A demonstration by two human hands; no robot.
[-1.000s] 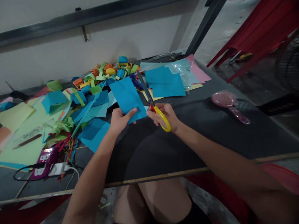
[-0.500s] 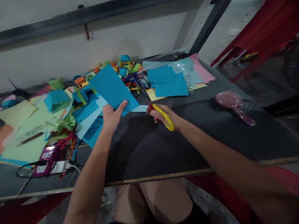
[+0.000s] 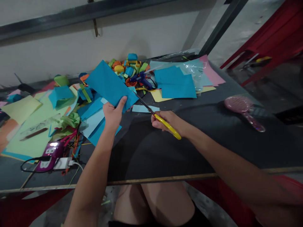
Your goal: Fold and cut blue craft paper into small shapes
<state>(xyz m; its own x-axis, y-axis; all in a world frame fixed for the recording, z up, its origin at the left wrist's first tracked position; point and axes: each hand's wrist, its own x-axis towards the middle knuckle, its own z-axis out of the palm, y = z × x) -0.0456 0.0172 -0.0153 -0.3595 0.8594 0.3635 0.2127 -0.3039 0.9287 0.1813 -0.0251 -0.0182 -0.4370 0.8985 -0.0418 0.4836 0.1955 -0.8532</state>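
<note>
A blue sheet of paper (image 3: 110,83) is pinched at its lower edge by my left hand (image 3: 113,115), thumb on top, and held tilted above the table. My right hand (image 3: 165,121) grips a pair of scissors (image 3: 169,126) with yellow handles, the blades pointing up and left toward the sheet's right corner. Whether the blades touch the paper I cannot tell. Beneath them a pale blue paper strip (image 3: 145,108) lies on the dark table. Other blue and light blue sheets (image 3: 92,121) lie under and beside my left hand.
Behind the sheet are a heap of small folded paper pieces (image 3: 136,67) and a blue glue gun (image 3: 143,78). More blue paper (image 3: 177,85) and a pink hairbrush (image 3: 243,110) lie to the right. A purple power strip (image 3: 50,154) with cables sits front left, near a brown pencil-like stick (image 3: 34,134).
The scissors have turned, and their blades now point toward the blue sheet's corner. My left hand with the sheet has shifted slightly. The view has moved a little to the left.
</note>
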